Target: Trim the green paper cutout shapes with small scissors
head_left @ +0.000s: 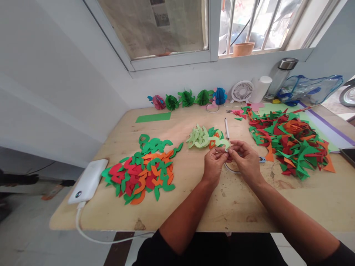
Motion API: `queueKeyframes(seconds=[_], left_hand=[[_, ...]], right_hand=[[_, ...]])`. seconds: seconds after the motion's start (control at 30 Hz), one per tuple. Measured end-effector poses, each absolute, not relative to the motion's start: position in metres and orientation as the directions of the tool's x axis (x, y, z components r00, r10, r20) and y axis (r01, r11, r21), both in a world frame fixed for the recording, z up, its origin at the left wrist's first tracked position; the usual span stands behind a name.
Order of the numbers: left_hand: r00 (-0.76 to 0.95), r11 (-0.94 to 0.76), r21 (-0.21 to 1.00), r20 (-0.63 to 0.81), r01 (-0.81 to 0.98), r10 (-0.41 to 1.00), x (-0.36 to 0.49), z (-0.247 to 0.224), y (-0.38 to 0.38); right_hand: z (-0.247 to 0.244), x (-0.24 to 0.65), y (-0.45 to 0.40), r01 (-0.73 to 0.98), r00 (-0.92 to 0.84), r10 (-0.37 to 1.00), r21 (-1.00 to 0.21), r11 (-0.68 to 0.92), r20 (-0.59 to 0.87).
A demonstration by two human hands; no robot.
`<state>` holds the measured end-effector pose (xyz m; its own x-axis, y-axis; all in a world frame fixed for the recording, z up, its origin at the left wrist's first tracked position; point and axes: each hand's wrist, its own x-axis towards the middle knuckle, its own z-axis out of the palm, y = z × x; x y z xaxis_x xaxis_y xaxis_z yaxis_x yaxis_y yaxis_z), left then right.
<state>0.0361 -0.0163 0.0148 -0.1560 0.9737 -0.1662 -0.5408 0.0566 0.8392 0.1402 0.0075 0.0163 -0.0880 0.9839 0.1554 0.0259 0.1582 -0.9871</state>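
Observation:
My left hand (215,165) and my right hand (246,161) meet above the wooden table, fingertips pinched close together. Between them is the edge of a pale green paper piece (223,142); the fingers hide most of what they hold. Just beyond lies a heap of pale green curved paper cut-outs (198,136), with a few darker green and orange ones beside it. A white pen (227,128) lies behind my fingers. Under my hands a thin ring-like edge shows in part, and a small blue item (262,159) lies by my right wrist.
Curved red, green and orange cut-outs (149,170) are piled at left, pointed scraps (291,140) at right. Folded paper figures (186,98) line the wall near a small fan (242,91) and a glass bottle (280,79). A cabled white power bank (88,181) sits at the left edge.

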Motion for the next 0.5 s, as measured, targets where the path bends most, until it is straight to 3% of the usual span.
queueKeyframes(seconds=[0.5], left_hand=[[-0.178, 0.038, 0.822, -0.168, -0.568, 0.970, 0.0370, 0.0161, -0.0168]], right_hand=[[0.0147, 0.1404, 0.0078, 0.045, -0.064, 0.982, -0.983, 0.179, 0.176]])
